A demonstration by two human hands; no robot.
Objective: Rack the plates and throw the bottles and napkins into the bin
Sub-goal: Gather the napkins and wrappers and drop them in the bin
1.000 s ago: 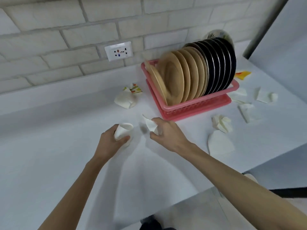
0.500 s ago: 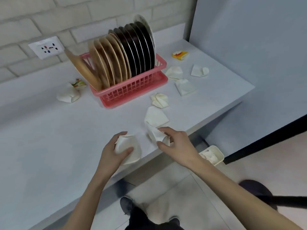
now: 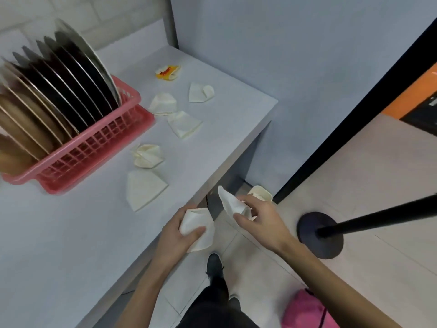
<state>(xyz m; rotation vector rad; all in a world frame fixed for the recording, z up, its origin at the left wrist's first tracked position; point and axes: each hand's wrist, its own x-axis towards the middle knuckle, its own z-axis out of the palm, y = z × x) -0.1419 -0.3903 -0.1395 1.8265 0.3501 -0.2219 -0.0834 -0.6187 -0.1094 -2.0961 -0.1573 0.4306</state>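
My left hand (image 3: 173,235) grips a crumpled white napkin (image 3: 197,227) at the counter's front edge. My right hand (image 3: 260,220) pinches a second white napkin (image 3: 230,204) out over the floor. Just beyond that hand, a small cream bin (image 3: 261,194) stands on the floor beside the counter's end. A pink rack (image 3: 94,147) on the white counter (image 3: 59,233) holds several wooden and black plates (image 3: 59,91) on edge. Several more white napkins (image 3: 144,189) lie on the counter right of the rack, one of them yellow and red (image 3: 166,72).
A black stand with a round base (image 3: 319,234) rises from the floor at the right. A pink bag (image 3: 305,311) lies on the floor at the bottom. My foot (image 3: 214,265) is by the counter. A grey wall closes off the counter's right end.
Both hands have carried their napkins off the counter toward its front right, the right one now over the floor near the bin. The view has swung right and down.
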